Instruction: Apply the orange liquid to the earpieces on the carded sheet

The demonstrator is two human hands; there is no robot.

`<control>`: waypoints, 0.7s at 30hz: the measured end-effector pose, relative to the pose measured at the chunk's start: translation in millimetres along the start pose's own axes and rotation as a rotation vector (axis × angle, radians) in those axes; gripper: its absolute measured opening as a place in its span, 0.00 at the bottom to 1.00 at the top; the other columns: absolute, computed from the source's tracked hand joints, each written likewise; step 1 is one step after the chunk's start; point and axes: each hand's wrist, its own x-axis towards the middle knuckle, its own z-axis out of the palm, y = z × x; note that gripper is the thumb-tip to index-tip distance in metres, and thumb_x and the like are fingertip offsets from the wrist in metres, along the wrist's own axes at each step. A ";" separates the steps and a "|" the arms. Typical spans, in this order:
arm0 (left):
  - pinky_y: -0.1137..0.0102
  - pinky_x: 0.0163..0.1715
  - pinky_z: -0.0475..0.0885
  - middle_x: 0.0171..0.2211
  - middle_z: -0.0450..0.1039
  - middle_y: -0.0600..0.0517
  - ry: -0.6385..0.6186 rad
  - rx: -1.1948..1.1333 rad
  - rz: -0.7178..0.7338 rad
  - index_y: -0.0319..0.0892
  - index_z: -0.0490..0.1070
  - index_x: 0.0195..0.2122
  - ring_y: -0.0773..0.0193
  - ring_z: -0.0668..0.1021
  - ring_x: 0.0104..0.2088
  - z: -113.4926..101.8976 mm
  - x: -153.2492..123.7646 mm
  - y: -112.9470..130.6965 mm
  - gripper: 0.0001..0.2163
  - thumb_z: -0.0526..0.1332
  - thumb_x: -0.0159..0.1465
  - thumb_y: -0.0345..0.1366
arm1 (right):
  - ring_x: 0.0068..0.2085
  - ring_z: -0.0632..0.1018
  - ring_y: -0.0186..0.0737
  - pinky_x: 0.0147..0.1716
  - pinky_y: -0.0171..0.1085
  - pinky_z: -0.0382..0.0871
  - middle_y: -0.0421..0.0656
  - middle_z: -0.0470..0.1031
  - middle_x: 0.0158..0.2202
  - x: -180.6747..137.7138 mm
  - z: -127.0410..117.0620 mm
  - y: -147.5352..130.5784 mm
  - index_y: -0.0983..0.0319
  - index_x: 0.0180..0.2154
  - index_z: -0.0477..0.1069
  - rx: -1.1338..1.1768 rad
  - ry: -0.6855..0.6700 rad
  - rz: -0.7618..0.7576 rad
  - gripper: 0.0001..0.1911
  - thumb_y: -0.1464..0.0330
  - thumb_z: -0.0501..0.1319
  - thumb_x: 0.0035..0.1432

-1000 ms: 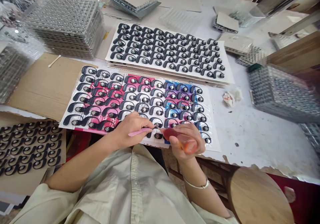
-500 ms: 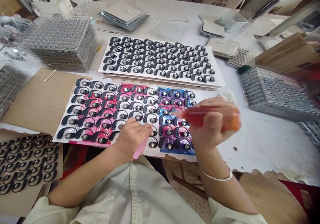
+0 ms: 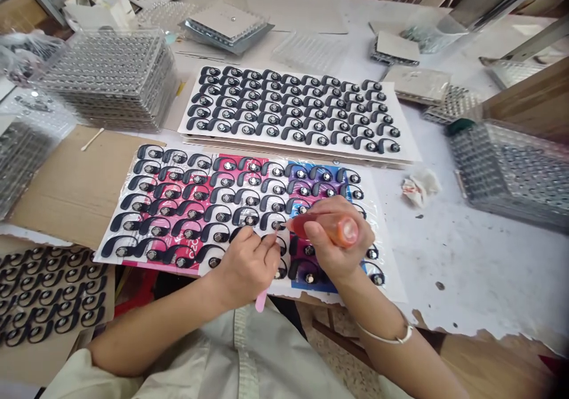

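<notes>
My right hand (image 3: 340, 259) is wrapped around a red-orange squeeze bottle (image 3: 332, 227) tilted over, its thin nozzle pointing left. The tip is at a black hook-shaped piece with a shiny round centre (image 3: 276, 226); whether it touches, I cannot tell. Just left of the tip, my left hand (image 3: 249, 265) is closed on a pink stick (image 3: 261, 302), whose flat end sticks out below the fingers. Its other end is hidden. Under both hands lies a sheet (image 3: 382, 209) with pink and blue-purple printed areas, carrying rows of these black pieces. Some pieces are covered by my hands.
Behind lies a white board (image 3: 402, 153) with more black pieces in rows. Stacks of clear trays stand left (image 3: 111, 79) and right (image 3: 511, 174). A cotton swab (image 3: 92, 140) rests on brown cardboard (image 3: 66, 179). A stained crumpled tissue (image 3: 420, 188) lies at right.
My right hand has brought the bottle left and slightly down, nearer my left hand. My left hand has shifted slightly right and down, still gripping the pink stick. The tissue has come into clear view.
</notes>
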 end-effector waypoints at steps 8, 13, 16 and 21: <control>0.64 0.28 0.65 0.34 0.78 0.41 0.051 -0.007 -0.028 0.33 0.69 0.31 0.63 0.71 0.24 3.2 -0.2 2.8 0.06 0.55 0.64 0.25 | 0.27 0.72 0.35 0.28 0.39 0.67 0.39 0.70 0.26 -0.9 5.1 0.7 0.60 0.32 0.68 -0.017 -0.062 0.024 0.08 0.67 0.66 0.51; 0.64 0.27 0.65 0.33 0.78 0.42 0.048 -0.025 -0.042 0.34 0.69 0.31 0.63 0.71 0.24 3.7 -1.6 2.3 0.06 0.55 0.64 0.26 | 0.27 0.72 0.35 0.28 0.39 0.67 0.39 0.70 0.25 -1.5 6.9 0.6 0.60 0.31 0.68 -0.025 -0.087 0.036 0.08 0.68 0.66 0.51; 0.65 0.28 0.65 0.32 0.77 0.42 0.058 -0.026 -0.041 0.34 0.69 0.31 0.63 0.71 0.24 2.6 -1.2 2.4 0.06 0.55 0.65 0.26 | 0.27 0.72 0.35 0.28 0.39 0.67 0.39 0.70 0.25 -0.9 7.4 -0.1 0.60 0.31 0.68 -0.044 -0.085 0.030 0.07 0.68 0.66 0.51; 0.65 0.27 0.65 0.32 0.77 0.42 0.040 -0.029 -0.039 0.35 0.68 0.31 0.63 0.71 0.25 1.3 -1.3 2.5 0.07 0.54 0.65 0.26 | 0.27 0.72 0.36 0.27 0.39 0.68 0.39 0.70 0.25 0.5 7.8 -2.7 0.60 0.30 0.67 -0.078 -0.081 -0.043 0.07 0.68 0.65 0.52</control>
